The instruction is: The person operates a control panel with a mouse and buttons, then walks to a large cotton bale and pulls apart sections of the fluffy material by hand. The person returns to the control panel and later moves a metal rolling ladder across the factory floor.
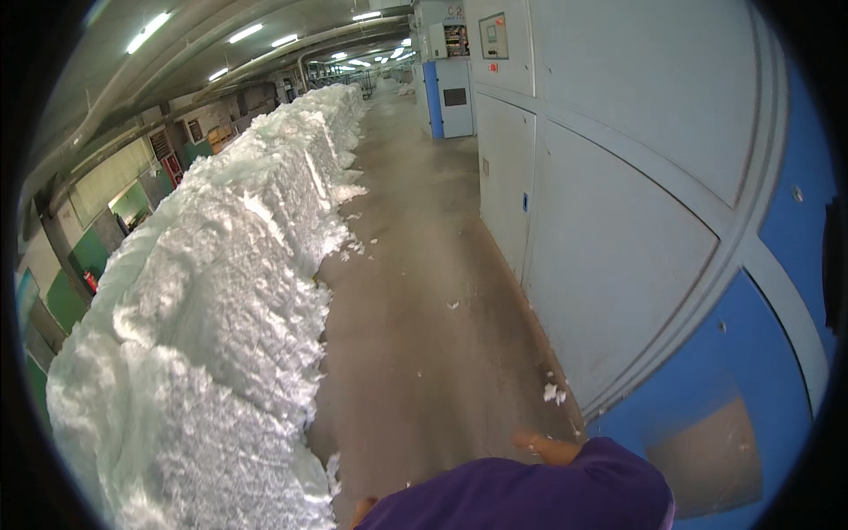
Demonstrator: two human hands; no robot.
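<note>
My right hand (530, 440) shows at the lower edge, past the short purple sleeve (623, 468), held in front of my body over the floor. It is smeared, so its fingers cannot be made out, nor whether anything is in them. Of my left hand or arm (364, 510) only a sliver of skin shows beside the purple shirt (495, 495). A long, chest-like bank of white fluffy fibre (221, 353) stands along the left. Nearest to my right hand is a small tuft of white fibre (554, 394) on the floor by the machine's foot.
A tall grey and blue machine cabinet (618, 194) lines the right side, with a control panel (493, 37) high on it. Between it and the fibre bank runs a brown floor aisle (415, 309) with scattered fluff. Another cabinet (455, 97) stands farther ahead. Pipes and lamps hang overhead.
</note>
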